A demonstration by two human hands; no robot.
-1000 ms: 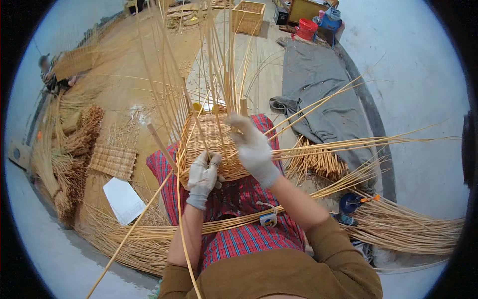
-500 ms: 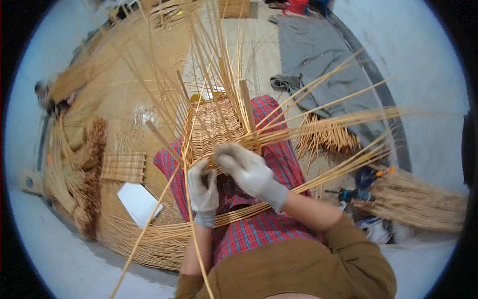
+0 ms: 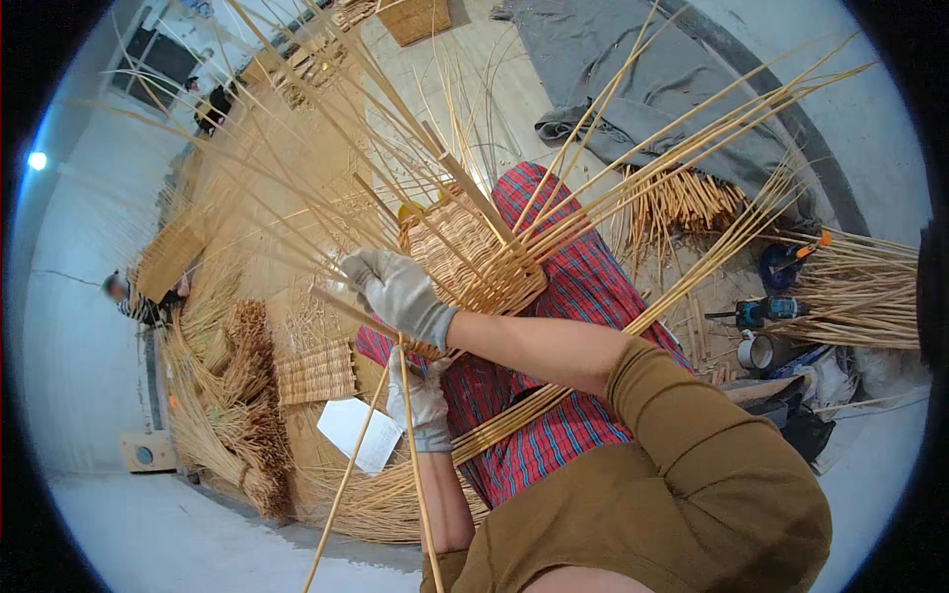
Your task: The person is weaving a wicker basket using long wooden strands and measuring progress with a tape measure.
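Note:
A half-woven wicker basket with long upright rods and wooden stakes rests across my lap on red plaid cloth. My right hand, in a pale glove, reaches across the basket's near-left part, fingers curled among the canes; what they grip is hidden. Below it, my gloved left hand is bent at the basket's lower left, beside two long loose canes, its fingertips partly hidden. Long rods fan out to the upper right, and another bundle runs under my right forearm.
Cane bundles, a woven panel and white paper lie left. A grey tarp, drill and metal cup are right. A co-worker handles wickerwork at far left; another person is farther back.
My right hand has swung up and leftward across the basket from its middle, forearm now lying over it. My left hand stays low at the near-left corner. The view has rotated.

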